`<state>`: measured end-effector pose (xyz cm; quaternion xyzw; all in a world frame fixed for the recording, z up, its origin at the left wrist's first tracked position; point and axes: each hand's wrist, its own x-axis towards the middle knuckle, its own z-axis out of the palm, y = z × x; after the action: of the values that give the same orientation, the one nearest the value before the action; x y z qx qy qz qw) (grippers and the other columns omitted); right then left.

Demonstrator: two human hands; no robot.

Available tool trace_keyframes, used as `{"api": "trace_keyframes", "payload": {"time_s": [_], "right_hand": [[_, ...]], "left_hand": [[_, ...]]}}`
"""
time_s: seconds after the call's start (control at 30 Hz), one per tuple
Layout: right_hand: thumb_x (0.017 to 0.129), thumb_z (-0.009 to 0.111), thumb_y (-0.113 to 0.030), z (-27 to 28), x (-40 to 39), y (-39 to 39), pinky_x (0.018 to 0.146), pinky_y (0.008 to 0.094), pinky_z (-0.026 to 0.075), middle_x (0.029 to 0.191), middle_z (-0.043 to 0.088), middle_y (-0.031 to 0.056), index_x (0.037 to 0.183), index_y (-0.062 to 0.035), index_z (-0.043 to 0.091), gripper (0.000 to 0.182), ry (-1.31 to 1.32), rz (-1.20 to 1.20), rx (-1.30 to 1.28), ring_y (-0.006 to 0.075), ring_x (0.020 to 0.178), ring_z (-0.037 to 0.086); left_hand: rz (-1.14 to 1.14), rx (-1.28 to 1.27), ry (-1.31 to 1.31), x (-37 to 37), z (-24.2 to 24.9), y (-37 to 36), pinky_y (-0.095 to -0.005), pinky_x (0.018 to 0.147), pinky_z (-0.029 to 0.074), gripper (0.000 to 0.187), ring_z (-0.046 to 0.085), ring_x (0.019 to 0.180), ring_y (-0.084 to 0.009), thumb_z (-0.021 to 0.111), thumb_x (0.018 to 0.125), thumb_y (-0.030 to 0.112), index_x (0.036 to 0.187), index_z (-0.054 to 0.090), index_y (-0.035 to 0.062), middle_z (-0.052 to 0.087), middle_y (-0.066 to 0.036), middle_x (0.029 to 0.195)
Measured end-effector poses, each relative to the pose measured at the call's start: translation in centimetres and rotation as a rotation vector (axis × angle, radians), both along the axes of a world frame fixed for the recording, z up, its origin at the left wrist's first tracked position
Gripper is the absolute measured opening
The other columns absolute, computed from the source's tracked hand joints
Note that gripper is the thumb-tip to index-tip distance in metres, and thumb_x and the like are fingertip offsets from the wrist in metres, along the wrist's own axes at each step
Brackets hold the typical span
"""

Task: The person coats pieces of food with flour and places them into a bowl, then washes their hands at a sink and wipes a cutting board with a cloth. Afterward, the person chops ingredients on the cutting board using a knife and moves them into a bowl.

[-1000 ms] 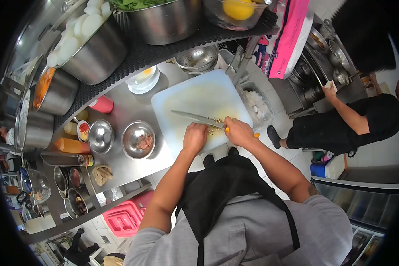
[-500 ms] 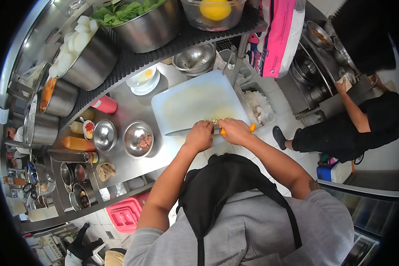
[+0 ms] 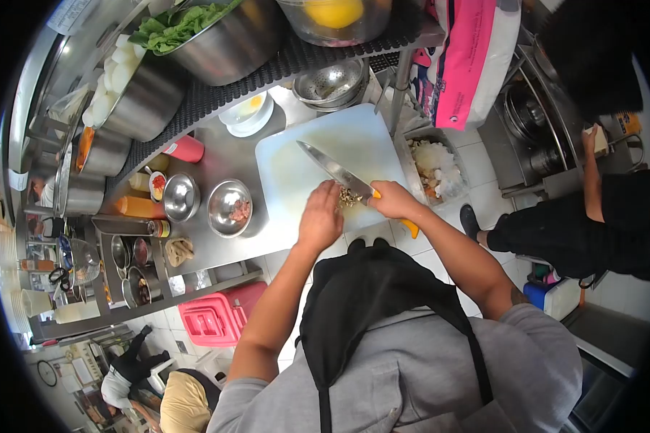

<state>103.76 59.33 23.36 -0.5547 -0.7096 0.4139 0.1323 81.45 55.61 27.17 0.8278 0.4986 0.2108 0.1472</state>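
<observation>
Fingers of the right hand wrap tight around the orange handle of a long shiny knife. The left hand lies flat and open beside a small pile of chopped bits, maybe garlic, on the smooth white cutting board. The blade lay flat before; now it points up and away.

Far half of cutting board bare, knife angled across, bowls crowding left

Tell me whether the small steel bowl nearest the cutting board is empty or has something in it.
Not empty. The small steel bowl holds a small pinkish-brown clump on its bottom, beside the cutting board; most of its inside is bare metal.
</observation>
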Motion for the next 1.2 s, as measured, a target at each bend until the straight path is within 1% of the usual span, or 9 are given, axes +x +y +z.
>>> {"api": "trace_keyframes", "payload": {"time_s": [0.07,0.2,0.3,0.43,0.63,0.77,0.93,1.03,1.2], "right_hand": [[0.081,0.062,-0.026,0.8,-0.2,0.5,0.081,0.0479,0.051,0.095,0.067,0.0282,0.100,0.0052,0.063,0.036,0.060,-0.022,-0.167,0.0411,0.090,0.066],[0.081,0.063,-0.026,2.6,-0.8,0.8,0.084,0.0474,0.051,0.096,0.066,0.0310,0.102,0.0068,0.063,0.039,0.092,-0.072,-0.335,0.0426,0.093,0.065],[0.083,0.062,-0.021,0.1,-0.9,0.8,0.055,0.0404,0.051,0.071,0.066,0.0210,0.098,0.0054,0.061,0.030,0.084,-0.061,-0.037,0.0266,0.050,0.063],[0.082,0.063,-0.025,1.5,-0.7,0.7,0.088,0.0470,0.050,0.101,0.066,0.0302,0.108,0.0069,0.063,0.041,-0.011,-0.019,-0.155,0.0440,0.097,0.064],[0.082,0.062,-0.025,0.1,-0.6,0.6,0.088,0.0476,0.050,0.101,0.066,0.0297,0.107,0.0064,0.062,0.040,-0.002,-0.001,-0.039,0.0444,0.097,0.064],[0.084,0.061,-0.027,1.0,-1.1,1.0,0.088,0.0482,0.049,0.101,0.066,0.0303,0.106,0.0062,0.062,0.040,0.048,-0.050,-0.207,0.0443,0.099,0.063],[0.087,0.055,-0.027,0.9,0.0,0.7,0.089,0.0511,0.048,0.102,0.065,0.0302,0.104,0.0040,0.061,0.036,0.001,-0.104,-0.096,0.0459,0.100,0.062],[0.092,0.051,-0.029,-0.4,2.5,-0.5,0.089,0.0530,0.047,0.103,0.065,0.0299,0.102,0.0025,0.060,0.034,-0.055,-0.181,-0.132,0.0467,0.100,0.061],[0.098,0.047,-0.034,-0.7,5.0,-4.6,0.085,0.0544,0.047,0.096,0.066,0.0287,0.099,0.0018,0.059,0.038,-0.213,-0.157,-0.079,0.0470,0.095,0.062]], "left_hand": [[-0.086,0.042,0.115,1.4,-2.1,-0.4,-0.0474,0.116,0.030,0.069,0.037,0.138,-0.0394,0.062,0.075,0.004,0.140,0.040,-0.0074,0.041,-0.025,0.146],[-0.068,0.063,0.316,2.4,-5.4,-1.6,-0.0484,0.119,0.024,0.070,0.030,0.144,-0.0369,0.059,0.078,0.010,0.143,0.038,-0.0063,0.037,-0.022,0.150],[-0.015,-0.076,0.335,1.2,-5.8,-2.1,-0.0486,0.119,0.023,0.071,0.029,0.144,-0.0363,0.059,0.078,0.008,0.144,0.036,-0.0062,0.037,-0.022,0.150],[0.064,-0.005,0.192,1.3,-4.5,-0.6,-0.0487,0.118,0.025,0.071,0.031,0.143,-0.0375,0.058,0.077,0.007,0.143,0.037,-0.0068,0.037,-0.022,0.150],[0.055,-0.034,0.230,1.4,-4.1,-1.2,-0.0487,0.113,0.031,0.062,0.038,0.136,-0.0368,0.058,0.078,0.008,0.138,0.046,-0.0045,0.044,-0.018,0.145],[-0.057,0.043,0.287,2.5,-3.8,-2.1,-0.0481,0.112,0.032,0.061,0.039,0.135,-0.0352,0.059,0.077,0.006,0.137,0.048,-0.0020,0.046,-0.017,0.143],[0.190,0.075,0.075,-0.1,-6.4,-1.4,-0.0441,0.099,0.044,0.033,0.056,0.111,-0.0354,0.059,0.078,0.002,0.110,0.065,-0.0007,0.062,-0.016,0.120],[0.478,-0.154,0.084,-0.6,-5.8,-1.0,-0.0465,0.092,0.048,0.031,0.058,0.105,-0.0388,0.058,0.080,0.003,0.110,0.064,-0.0013,0.062,-0.021,0.112],[0.438,-0.275,0.086,0.4,-6.8,0.0,-0.0484,0.087,0.050,0.026,0.061,0.096,-0.0424,0.060,0.083,0.008,0.107,0.065,-0.0004,0.062,-0.023,0.099]]}}
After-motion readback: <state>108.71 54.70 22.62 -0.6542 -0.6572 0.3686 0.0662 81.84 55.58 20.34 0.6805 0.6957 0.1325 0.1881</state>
